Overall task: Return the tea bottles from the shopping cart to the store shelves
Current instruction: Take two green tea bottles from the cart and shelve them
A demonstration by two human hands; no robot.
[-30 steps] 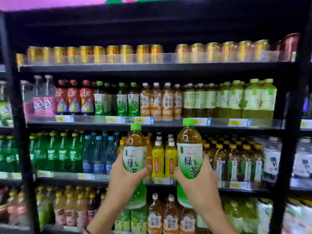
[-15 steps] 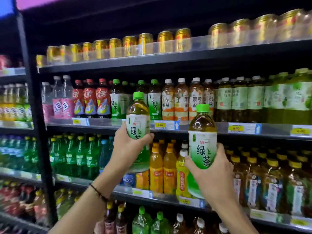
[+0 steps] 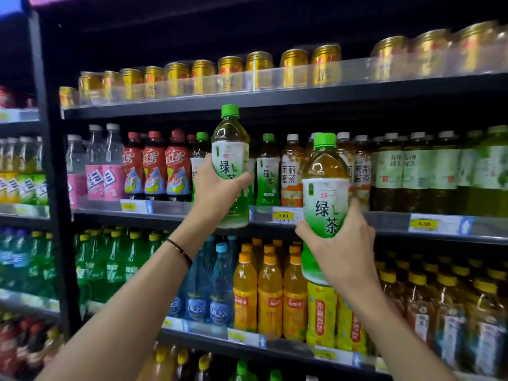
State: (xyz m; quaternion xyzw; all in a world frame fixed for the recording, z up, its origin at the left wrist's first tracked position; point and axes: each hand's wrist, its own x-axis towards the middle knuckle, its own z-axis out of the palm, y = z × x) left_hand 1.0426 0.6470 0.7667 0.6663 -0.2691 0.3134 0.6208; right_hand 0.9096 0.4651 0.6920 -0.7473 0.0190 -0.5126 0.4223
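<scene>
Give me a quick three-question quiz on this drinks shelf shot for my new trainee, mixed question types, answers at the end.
1. True or false: the left hand holds an orange juice bottle.
2. What stands on the top shelf? A: gold cans; B: water bottles; C: milk cartons.
3. Fill in: the tea bottle in the right hand has a ____ cap.
Key: 1 false; 2 A; 3 green.

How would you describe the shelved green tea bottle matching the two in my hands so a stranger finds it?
Find the black metal shelf directly under the row of gold cans. Just right of the left hand, a clear plastic green-capped tea bottle stands there. Unlike the white-capped, orange-labelled bottles to its right, its label fades white to green.
</scene>
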